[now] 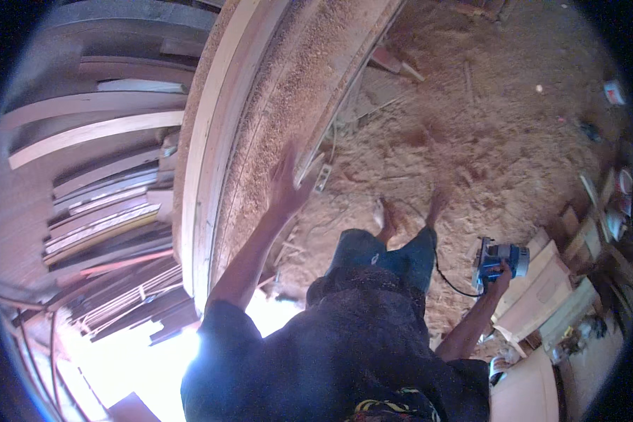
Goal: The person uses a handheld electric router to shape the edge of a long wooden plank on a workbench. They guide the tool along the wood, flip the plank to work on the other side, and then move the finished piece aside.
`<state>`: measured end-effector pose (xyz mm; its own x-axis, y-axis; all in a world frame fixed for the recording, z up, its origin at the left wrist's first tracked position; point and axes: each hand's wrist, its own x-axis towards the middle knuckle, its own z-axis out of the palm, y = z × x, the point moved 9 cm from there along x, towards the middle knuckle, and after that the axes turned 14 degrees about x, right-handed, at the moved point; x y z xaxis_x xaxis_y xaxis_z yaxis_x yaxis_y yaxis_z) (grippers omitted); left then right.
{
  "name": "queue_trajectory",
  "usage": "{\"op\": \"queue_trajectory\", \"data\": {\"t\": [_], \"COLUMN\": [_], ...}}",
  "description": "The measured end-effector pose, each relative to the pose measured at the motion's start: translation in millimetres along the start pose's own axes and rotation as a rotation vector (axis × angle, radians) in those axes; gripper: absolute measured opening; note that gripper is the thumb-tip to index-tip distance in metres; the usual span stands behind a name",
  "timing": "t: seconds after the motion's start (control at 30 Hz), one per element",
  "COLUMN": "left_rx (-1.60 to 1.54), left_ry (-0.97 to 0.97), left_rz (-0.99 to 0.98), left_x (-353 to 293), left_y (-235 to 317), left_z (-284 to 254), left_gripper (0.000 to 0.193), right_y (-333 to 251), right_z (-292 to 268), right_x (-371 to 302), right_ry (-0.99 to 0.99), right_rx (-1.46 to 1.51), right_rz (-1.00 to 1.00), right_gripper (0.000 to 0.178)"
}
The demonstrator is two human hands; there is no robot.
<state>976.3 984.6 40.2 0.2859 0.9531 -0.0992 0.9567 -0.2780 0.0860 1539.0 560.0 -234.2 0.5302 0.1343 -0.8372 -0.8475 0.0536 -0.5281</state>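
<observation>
My left hand [286,190] is stretched out over the right part of a long wooden workpiece [288,91] strewn with sawdust. Its fingers are apart and nothing is in them; whether the palm touches the wood I cannot tell. Out to my right side, my right hand [500,276] grips a blue corded power tool, by its shape a router [503,259]. The tool is tipped sideways, its flat base plate turned toward my legs. A black cord [450,283] runs from it past my leg.
Curved boards and stacked planks [105,130] lie to the left. Shavings cover the floor [506,133] around my bare feet. A power strip [323,177] is beside the workpiece. Wooden offcuts [541,295] are piled at the right, and a white container [614,92] stands farther off.
</observation>
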Motion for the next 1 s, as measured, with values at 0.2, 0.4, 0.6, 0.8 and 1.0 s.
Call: {"op": "queue_trajectory", "data": {"t": [0.2, 0.4, 0.6, 0.8, 1.0], "left_rx": [0.305, 0.403, 0.387, 0.668, 0.631], "left_ry": [0.093, 0.320, 0.169, 0.092, 0.117], "left_rz": [-0.053, 0.051, 0.024, 0.023, 0.048], "left_x": [95, 89, 104, 108, 108], "left_y": [66, 30, 80, 57, 80], "left_z": [12, 39, 18, 15, 12], "left_gripper": [0.119, 0.118, 0.114, 0.121, 0.114], "right_y": [31, 56, 76, 83, 102], "right_z": [-50, -20, 62, 135, 156], "right_x": [97, 181, 251, 332, 401], "right_ry": [-0.092, -0.281, -0.042, -0.072, -0.066], "right_rx": [0.127, -0.103, 0.308, 0.563, 0.629], "right_rz": [0.252, 0.101, 0.220, 0.168, 0.160], "right_gripper": [0.013, 0.041, 0.024, 0.018, 0.019]}}
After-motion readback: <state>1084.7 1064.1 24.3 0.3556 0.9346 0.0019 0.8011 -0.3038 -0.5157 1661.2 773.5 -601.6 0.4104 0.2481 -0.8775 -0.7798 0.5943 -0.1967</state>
